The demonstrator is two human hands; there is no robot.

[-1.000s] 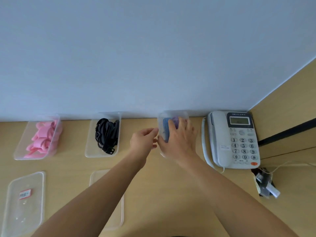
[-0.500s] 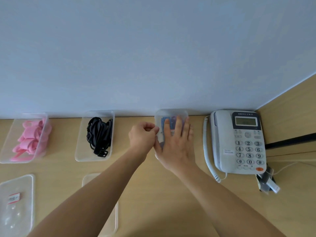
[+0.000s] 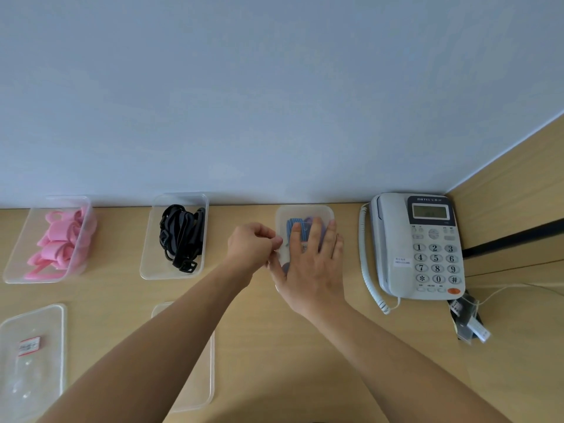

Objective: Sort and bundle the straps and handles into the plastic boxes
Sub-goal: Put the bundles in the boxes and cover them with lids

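Observation:
A clear plastic box [image 3: 305, 210] stands by the wall with blue straps [image 3: 293, 225] inside and a translucent lid over it. My right hand [image 3: 311, 267] lies flat on that lid, fingers spread, covering most of the box. My left hand [image 3: 251, 244] is curled at the box's left edge, its fingertips pinched on the lid's rim. To the left, a lidless box [image 3: 146, 270] holds black straps [image 3: 181, 236]. At the far left, another lidless box [image 3: 18, 270] holds pink handles [image 3: 61, 242].
Two loose lids lie near the front: one with a red label [image 3: 33, 361] at left, and one [image 3: 198, 377] partly under my left forearm. A white desk phone [image 3: 418, 248] sits right of the blue-strap box. A small packet with tags [image 3: 467, 322] lies beside a wooden side panel.
My right hand has flattened onto the lid of the blue-strap box. My left hand's fingers have closed into a pinch at the box's left edge. The view shifted slightly.

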